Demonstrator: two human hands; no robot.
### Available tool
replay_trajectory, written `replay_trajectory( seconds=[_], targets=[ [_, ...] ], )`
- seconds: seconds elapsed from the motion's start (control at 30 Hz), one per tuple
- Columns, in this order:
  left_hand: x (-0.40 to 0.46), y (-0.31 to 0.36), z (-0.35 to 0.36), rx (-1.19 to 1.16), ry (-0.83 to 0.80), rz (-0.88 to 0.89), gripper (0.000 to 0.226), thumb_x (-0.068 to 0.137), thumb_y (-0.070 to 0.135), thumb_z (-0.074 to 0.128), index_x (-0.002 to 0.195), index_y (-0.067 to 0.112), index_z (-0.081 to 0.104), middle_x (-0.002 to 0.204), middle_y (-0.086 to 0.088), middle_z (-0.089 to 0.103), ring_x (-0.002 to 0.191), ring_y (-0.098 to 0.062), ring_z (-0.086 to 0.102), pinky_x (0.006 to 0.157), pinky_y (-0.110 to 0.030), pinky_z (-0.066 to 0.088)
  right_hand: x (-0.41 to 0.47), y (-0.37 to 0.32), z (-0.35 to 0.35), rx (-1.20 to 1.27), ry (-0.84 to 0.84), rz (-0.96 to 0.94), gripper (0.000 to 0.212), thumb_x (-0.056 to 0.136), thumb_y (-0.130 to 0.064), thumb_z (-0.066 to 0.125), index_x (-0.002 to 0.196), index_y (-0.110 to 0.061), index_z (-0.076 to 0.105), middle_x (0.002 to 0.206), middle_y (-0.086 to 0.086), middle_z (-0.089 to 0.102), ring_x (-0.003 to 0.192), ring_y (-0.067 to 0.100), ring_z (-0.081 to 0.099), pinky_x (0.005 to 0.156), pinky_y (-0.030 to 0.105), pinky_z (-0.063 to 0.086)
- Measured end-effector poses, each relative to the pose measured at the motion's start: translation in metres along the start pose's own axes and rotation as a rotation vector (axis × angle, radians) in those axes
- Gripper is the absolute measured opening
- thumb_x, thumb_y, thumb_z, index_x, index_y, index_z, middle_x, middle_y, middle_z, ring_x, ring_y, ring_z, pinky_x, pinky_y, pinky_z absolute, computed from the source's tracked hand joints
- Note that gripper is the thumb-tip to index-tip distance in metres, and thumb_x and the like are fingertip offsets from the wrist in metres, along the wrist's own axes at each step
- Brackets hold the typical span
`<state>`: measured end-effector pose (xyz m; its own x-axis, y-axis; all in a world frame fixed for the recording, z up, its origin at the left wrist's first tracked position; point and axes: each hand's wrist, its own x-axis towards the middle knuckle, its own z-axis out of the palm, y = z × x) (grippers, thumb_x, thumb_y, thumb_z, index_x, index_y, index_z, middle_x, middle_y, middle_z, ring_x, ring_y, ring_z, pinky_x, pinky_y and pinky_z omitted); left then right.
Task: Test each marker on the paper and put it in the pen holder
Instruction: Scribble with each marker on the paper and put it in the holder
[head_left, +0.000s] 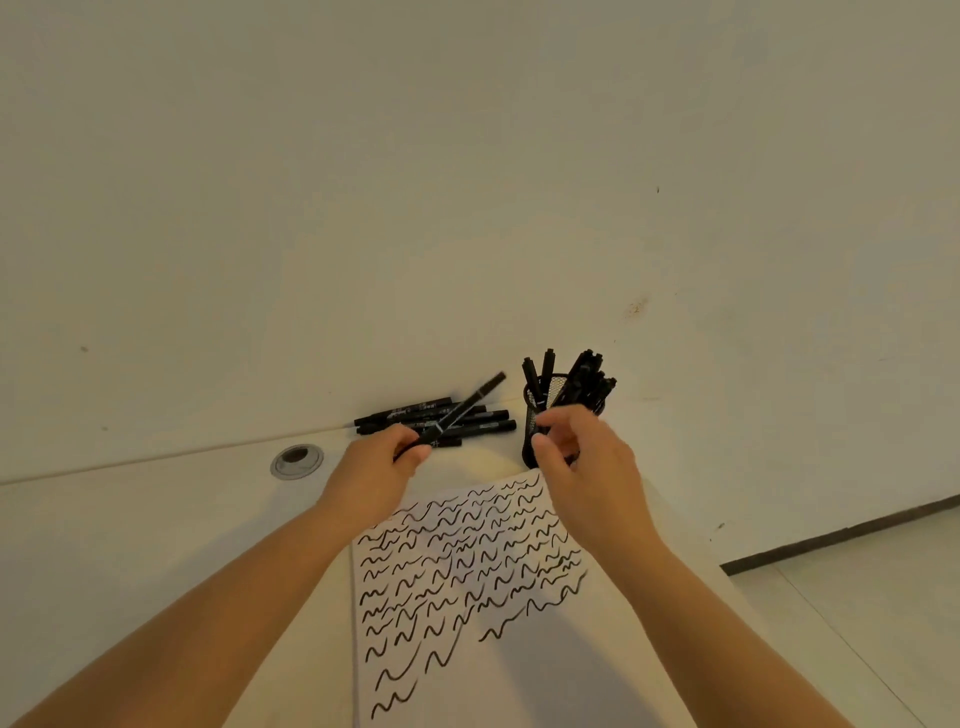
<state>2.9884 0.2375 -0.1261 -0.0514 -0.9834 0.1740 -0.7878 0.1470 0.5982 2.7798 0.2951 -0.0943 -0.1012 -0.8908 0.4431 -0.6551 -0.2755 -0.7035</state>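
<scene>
Gripping a marker near its lower end, the left hand keeps it angled up over the loose pile at the table's back edge. The right hand is curled in front of the holder; whether anything is pinched cannot be told. A marker is judged light, stiff and smooth, best taken mid-barrel. The holder, just right of the pile, is already crowded, so entry may be blocked. The paper, covered in squiggles, lies nearer; a grommet sits left.
</scene>
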Motion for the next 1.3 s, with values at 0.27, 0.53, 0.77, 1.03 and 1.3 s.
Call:
replay_trajectory(
  seconds=[0.27, 0.53, 0.77, 1.03, 1.3],
  targets=[
    [-0.107, 0.025, -0.008, -0.392, -0.241, 0.09, 0.019, 0.092, 0.027, 0.046, 0.078, 0.032, 0.058, 0.064, 0.017, 0.063, 0.064, 0.004, 0.058, 0.064, -0.015, 0.043, -0.065, -0.03, 0.025, 0.455, -0.305, 0.141, 0.022, 0.093, -0.03, 0.045, 0.079, -0.031, 0.062, 0.058, -0.017, 0.058, 0.055, -0.004, 0.05, 0.053, 0.01, 0.04],
    [-0.158, 0.012, -0.009, -0.443, -0.349, 0.065, 0.022, 0.092, 0.026, 0.048, 0.077, 0.031, 0.062, 0.057, 0.017, 0.058, 0.058, -0.002, 0.053, 0.061, -0.017, 0.043, -0.116, -0.038, 0.042, 0.529, -0.307, 0.301, 0.035, 0.093, -0.03, 0.047, 0.074, -0.006, 0.064, 0.049, -0.009, 0.055, 0.048, 0.0, 0.048, 0.049, 0.013, 0.039],
    [-0.187, 0.013, -0.005, 0.017, 0.033, 0.156, 0.019, 0.087, 0.042, 0.048, 0.071, 0.034, 0.054, 0.061, 0.01, 0.059, 0.056, -0.008, 0.051, 0.05, -0.024, 0.036, -0.137, -0.043, 0.062, 0.589, -0.201, 0.454, 0.033, 0.092, -0.031, 0.049, 0.065, -0.019, 0.065, 0.039, -0.012, 0.043, 0.042, 0.002, 0.038, 0.047, 0.018, 0.032],
    [-0.196, -0.026, -0.029, 0.084, -0.106, 0.062, 0.029, 0.091, 0.041, 0.043, 0.062, 0.038, 0.04, 0.056, 0.012, 0.054, 0.052, -0.008, 0.049, 0.049, -0.024, 0.032, -0.094, 0.001, 0.014, 0.524, -0.019, 0.498, 0.025, 0.088, -0.031, 0.054, 0.071, -0.018, 0.067, 0.045, -0.009, 0.052, 0.044, 0.002, 0.044, 0.053, 0.026, 0.035],
    [-0.159, -0.019, -0.002, 0.02, -0.082, 0.122, 0.026, 0.094, 0.039, 0.037, 0.092, 0.025, 0.058, 0.079, 0.0, 0.06, 0.07, -0.012, 0.052, 0.065, -0.032, 0.044, -0.12, -0.004, 0.036, 0.503, -0.342, 0.26, 0.022, 0.085, -0.012, 0.056, 0.068, -0.018, 0.068, 0.054, -0.001, 0.064, 0.055, 0.006, 0.055, 0.054, 0.011, 0.04]
  ],
)
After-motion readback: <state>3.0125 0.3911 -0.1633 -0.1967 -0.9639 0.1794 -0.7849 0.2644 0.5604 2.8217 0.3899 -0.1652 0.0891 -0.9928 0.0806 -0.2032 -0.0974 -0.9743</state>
